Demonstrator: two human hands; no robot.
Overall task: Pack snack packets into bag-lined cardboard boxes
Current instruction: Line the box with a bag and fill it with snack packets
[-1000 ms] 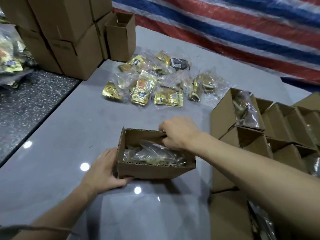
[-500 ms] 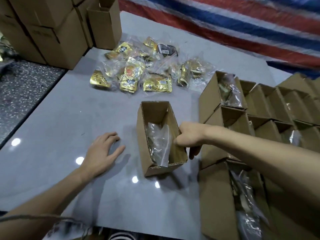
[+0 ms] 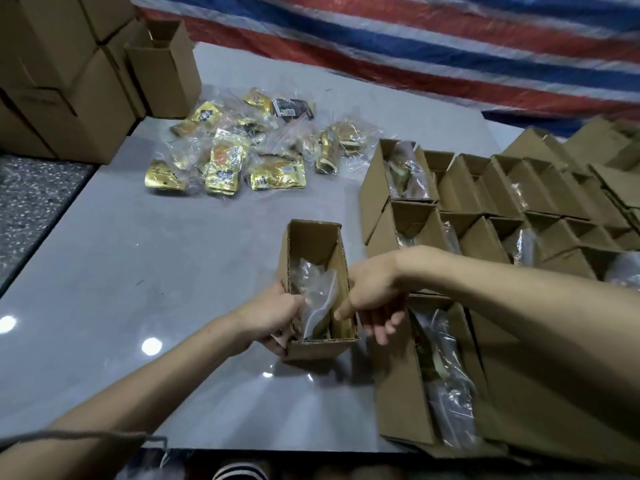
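A small open cardboard box (image 3: 313, 244) stands lengthwise on the grey table, with a clear plastic bag (image 3: 317, 303) of packets inside it. My left hand (image 3: 273, 315) grips the box's near left wall, fingers curled over the rim by the bag. My right hand (image 3: 375, 296) grips the right wall, thumb inside the box and fingers outside. A heap of gold snack packets (image 3: 227, 164) in clear bags lies farther back on the table.
Rows of open boxes (image 3: 485, 202), some with bags inside, fill the table's right side, right next to the held box. Stacked closed cartons (image 3: 62, 81) and one upright open carton (image 3: 166, 67) stand at the back left. A striped tarp (image 3: 450, 53) hangs behind.
My left hand left the table and took hold of the box's left wall. The box stands a little nearer the rows of boxes. My right hand stays on its right wall.
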